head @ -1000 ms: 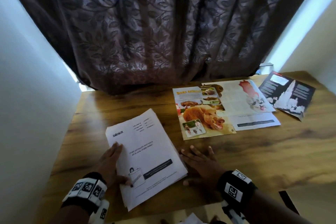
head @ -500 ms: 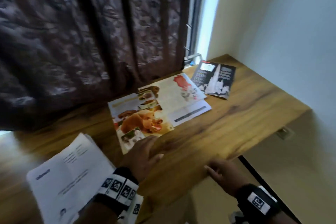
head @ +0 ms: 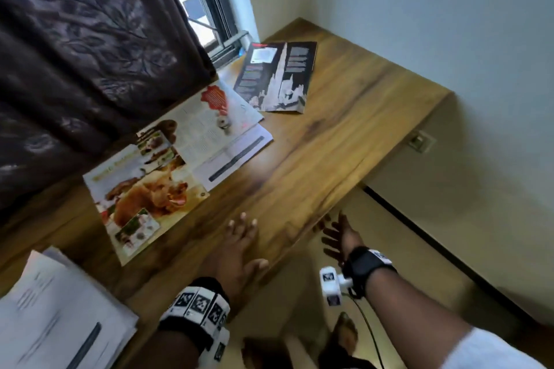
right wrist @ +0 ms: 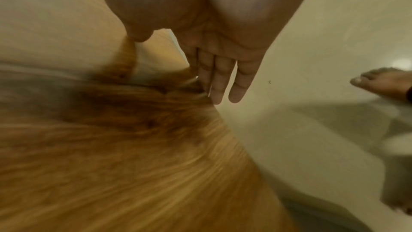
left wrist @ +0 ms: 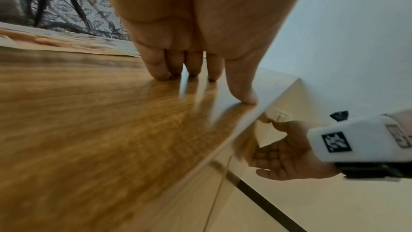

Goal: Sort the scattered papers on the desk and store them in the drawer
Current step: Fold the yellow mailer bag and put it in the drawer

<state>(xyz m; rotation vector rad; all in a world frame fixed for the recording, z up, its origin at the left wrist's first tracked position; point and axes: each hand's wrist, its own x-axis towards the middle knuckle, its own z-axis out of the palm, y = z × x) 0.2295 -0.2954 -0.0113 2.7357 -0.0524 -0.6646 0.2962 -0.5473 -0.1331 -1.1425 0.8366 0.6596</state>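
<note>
A stack of white printed sheets (head: 54, 317) lies at the desk's near left. Further back lie a colourful animal page (head: 144, 195), a page with a red shape (head: 209, 117), a white sheet with a dark bar (head: 236, 156) and a dark brochure (head: 275, 75). My left hand (head: 239, 237) rests flat on bare wood, fingers straight, fingertips (left wrist: 194, 71) touching the top. My right hand (head: 334, 234) is below the desk's front edge, palm up (left wrist: 283, 151), fingers (right wrist: 223, 80) straight against the wooden front. Neither hand holds anything. No drawer shows plainly.
The wooden desk (head: 344, 129) runs into a corner, with a dark leaf-patterned curtain (head: 90, 54) and a window behind it and a pale wall (head: 449, 39) on the right. A wall socket (head: 421, 141) sits beyond the desk's end. My bare feet (right wrist: 383, 82) stand on the pale floor.
My view has swung right. The left hand left the white stack and moved right onto bare wood. The right hand came off the desktop and dropped below the front edge.
</note>
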